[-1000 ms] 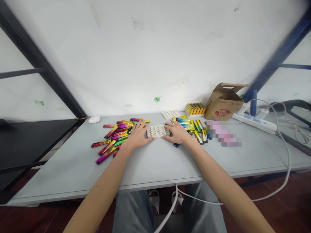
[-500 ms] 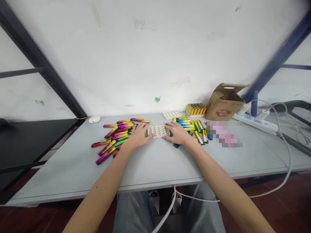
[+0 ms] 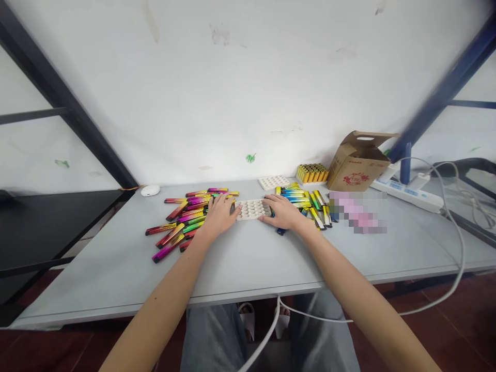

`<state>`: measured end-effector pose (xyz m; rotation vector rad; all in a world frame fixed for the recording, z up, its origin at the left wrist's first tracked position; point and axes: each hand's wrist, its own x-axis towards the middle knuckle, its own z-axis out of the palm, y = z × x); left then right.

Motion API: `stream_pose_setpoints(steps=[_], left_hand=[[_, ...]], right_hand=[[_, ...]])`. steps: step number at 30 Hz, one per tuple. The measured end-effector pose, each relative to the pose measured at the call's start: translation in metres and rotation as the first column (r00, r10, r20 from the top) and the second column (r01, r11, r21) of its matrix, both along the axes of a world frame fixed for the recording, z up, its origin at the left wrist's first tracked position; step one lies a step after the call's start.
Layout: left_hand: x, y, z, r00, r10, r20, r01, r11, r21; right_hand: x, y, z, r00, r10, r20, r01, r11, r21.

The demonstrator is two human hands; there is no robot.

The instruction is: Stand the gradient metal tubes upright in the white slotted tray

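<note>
Nearest: lap in grey trousers [image 3: 217, 336], a white cable [image 3: 267, 336] hanging below the edge of the grey table [image 3: 248, 258]. Both bare forearms reach out over the table top.

Left hand [image 3: 219, 214]: fingers loosely spread and laid flat, gripping nothing, thumb side against the left end of a white moulded tray with rows of round cells [image 3: 252, 208].

Right hand [image 3: 282, 213]: also flat, fingers slightly apart, fingertips on the tray's right end. The tray lies on the table between the two hands, bracketed at its short ends. Its cells look empty.

Handling, judged: thin, light and somewhat bendy; likely to slide on the smooth top. Best taken by the two short ends or the rim, not by the cell walls.

Left of the left fingers, and partly beneath them: a loose heap of glossy red, magenta and green sticks [image 3: 182, 222]. Right of the right fingers, touching them: a heap of glossy blue, yellow and green sticks [image 3: 306, 201]. One dark stick pokes out under the right palm.

Beyond the right fingertips: a second white cell tray [image 3: 274, 182], apparently empty. Past it, a tray packed with upright yellow cylinders [image 3: 312, 173]. Just beside that, an open brown cardboard box [image 3: 356, 165], contents hidden.

Far right: a white power strip [image 3: 406, 192]. Far left: a small white oval object [image 3: 150, 190]. Behind everything, a white wall [image 3: 248, 93].
</note>
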<state>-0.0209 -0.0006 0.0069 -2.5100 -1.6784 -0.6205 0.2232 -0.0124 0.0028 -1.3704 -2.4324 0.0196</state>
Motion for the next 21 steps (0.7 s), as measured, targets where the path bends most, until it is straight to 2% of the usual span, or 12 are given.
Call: stream_pose_setpoints(steps=[7, 12, 16, 21], left_hand=[[-0.015, 0.004, 0.011, 0.962, 0.256, 0.095, -0.262, 0.963, 0.057], [-0.022, 0.006, 0.005, 0.919, 0.389, 0.055, -0.393, 0.915, 0.091], [-0.027, 0.010, 0.000, 0.906, 0.423, 0.022, -0.423, 0.906, 0.019], [-0.029, 0.012, 0.001, 0.909, 0.416, 0.028, -0.417, 0.908, 0.045]], right_hand=[[0.000, 0.000, 0.000, 1.000, 0.000, 0.004, 0.001, 1.000, -0.010], [0.000, -0.001, 0.001, 1.000, -0.003, 0.009, 0.003, 1.000, -0.017], [-0.001, -0.002, 0.002, 1.000, -0.007, 0.003, 0.007, 1.000, -0.015], [-0.001, -0.003, 0.001, 1.000, -0.018, -0.006, 0.018, 1.000, 0.001]])
